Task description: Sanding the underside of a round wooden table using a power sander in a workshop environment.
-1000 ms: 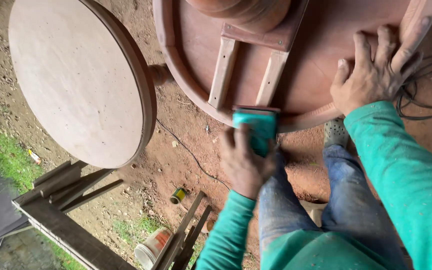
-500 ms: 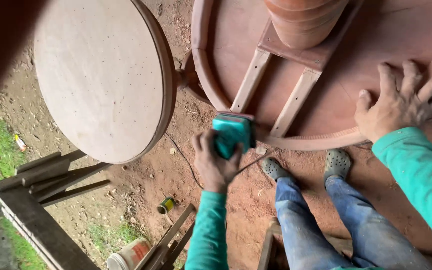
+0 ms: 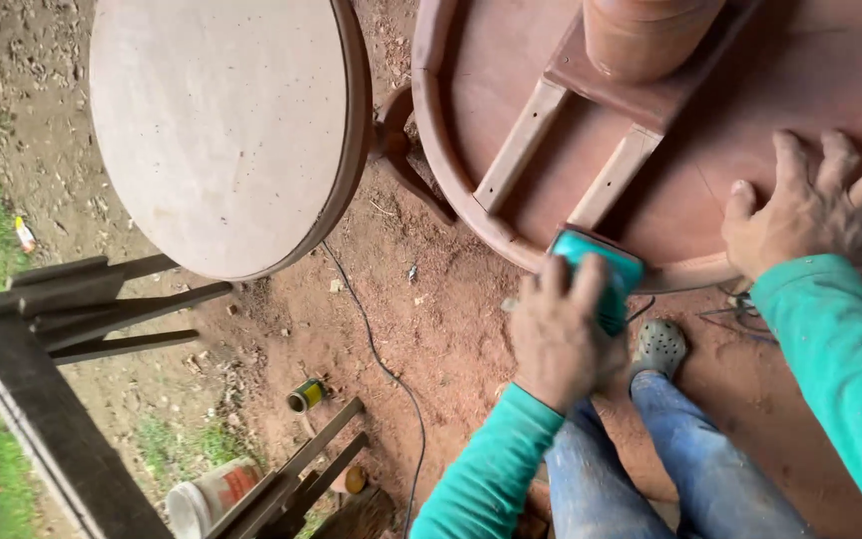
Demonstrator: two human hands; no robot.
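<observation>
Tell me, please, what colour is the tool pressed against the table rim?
Teal, seen in the head view: the sander under the left hand.

Teal sander (image 3: 599, 269) pressed against upturned reddish round table's rim (image 3: 451, 190).

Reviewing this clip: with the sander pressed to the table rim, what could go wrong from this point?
The black cable trails loose over the dirt beside the foot, so it might snag or trip. The left hand holds the teal sander right at the rim of the upturned round table; it could slip off the edge. The right hand lies flat on the underside close to the sander's path.
</observation>
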